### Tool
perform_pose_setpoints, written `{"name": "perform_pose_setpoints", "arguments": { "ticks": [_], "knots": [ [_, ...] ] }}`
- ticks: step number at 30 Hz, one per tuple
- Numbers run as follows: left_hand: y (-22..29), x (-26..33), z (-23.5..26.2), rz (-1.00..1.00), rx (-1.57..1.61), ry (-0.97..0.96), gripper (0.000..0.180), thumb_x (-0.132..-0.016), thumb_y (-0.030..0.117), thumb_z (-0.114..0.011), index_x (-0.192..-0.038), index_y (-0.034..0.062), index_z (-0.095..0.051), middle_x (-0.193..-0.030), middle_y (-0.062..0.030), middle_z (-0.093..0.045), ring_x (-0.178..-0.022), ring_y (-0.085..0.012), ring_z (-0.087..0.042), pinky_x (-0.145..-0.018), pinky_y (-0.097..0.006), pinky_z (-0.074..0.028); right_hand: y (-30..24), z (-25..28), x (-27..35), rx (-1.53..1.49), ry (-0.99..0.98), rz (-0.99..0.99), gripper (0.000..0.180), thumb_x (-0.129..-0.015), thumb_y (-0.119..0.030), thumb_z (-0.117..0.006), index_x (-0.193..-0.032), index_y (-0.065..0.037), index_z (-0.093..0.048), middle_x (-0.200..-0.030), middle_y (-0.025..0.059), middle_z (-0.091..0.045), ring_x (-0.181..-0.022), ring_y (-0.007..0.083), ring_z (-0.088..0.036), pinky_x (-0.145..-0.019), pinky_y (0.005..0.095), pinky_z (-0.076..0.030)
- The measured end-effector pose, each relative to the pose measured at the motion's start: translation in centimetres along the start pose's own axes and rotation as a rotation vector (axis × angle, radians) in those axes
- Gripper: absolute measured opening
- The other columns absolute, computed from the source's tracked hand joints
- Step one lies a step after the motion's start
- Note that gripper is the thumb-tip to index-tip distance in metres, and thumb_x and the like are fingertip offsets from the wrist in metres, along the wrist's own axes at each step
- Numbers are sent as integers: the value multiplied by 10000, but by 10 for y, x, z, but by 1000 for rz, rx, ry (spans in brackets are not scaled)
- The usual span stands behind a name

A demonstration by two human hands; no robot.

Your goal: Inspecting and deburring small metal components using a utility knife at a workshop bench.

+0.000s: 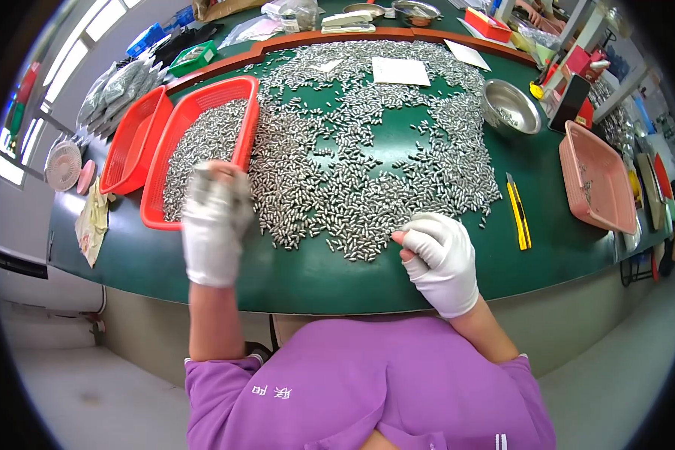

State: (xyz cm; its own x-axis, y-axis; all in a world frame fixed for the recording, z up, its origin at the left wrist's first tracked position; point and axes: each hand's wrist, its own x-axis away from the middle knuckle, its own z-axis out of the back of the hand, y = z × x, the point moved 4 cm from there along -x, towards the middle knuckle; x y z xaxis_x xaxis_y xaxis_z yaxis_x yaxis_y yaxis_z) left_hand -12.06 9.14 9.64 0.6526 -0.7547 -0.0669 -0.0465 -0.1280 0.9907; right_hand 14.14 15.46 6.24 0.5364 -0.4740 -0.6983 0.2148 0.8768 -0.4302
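A green table [337,294] fills most of the view, its far end running out past the upper edge. Silvery metal pieces [296,180] spread from the centre toward 12 o'clock, too crowded to tell apart at the far side. At 10 o'clock a red basket [156,176] holds many more, its near right corner hidden by the left hand [217,229]. Just short of 3 o'clock, a pink basket [615,184] holds a few small bits, unclear in kind. The gloved left hand, at 9 o'clock, is motion-blurred; I cannot tell its grip. Between 3 and 4, the gloved right hand [442,259] is curled narrow beside the pieces, hiding whatever its fingers may hold. A steel bowl [511,106] sits at 2 o'clock, its contents indistinct. Toward 1 o'clock a white card [401,71] covers some pieces. A yellow knife [518,214] lies at 3.
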Motion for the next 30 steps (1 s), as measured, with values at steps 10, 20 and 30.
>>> {"name": "perform_pose_setpoints", "arguments": {
  "ticks": [10, 20, 30],
  "knots": [
    [3, -82, 80, -543, -1191, 202, 108, -844, 96, -653, -897, 3, -638, -999, -142, -637, -927, -283, -620, -825, -355, -478, 7, 2, 5, -17, 29, -34, 243, -672, -23, -721, -900, -59, -646, -831, 88, -642, -759, 294, -629, -649, 387, -507],
    [11, 22, 7, -947, -933, 36, 188, -759, -111, -633, -846, 29, -543, -1040, -85, -588, -1120, -302, -555, -941, -402, -449, 44, 77, 30, 555, 244, -480, 244, -727, -109, -722, -967, -112, -677, -941, 101, -653, -862, 310, -613, -778, 399, -506],
    [-42, 96, -56, -820, -928, -572, 277, -555, -65, -744, -656, 29, -504, -859, -110, -571, -1021, -372, -570, -768, -436, -486, 103, 112, 77, 820, 102, -923, 250, -771, -271, -720, -927, -77, -697, -1020, 122, -639, -880, 292, -642, -785, 392, -526]
  ]
}}
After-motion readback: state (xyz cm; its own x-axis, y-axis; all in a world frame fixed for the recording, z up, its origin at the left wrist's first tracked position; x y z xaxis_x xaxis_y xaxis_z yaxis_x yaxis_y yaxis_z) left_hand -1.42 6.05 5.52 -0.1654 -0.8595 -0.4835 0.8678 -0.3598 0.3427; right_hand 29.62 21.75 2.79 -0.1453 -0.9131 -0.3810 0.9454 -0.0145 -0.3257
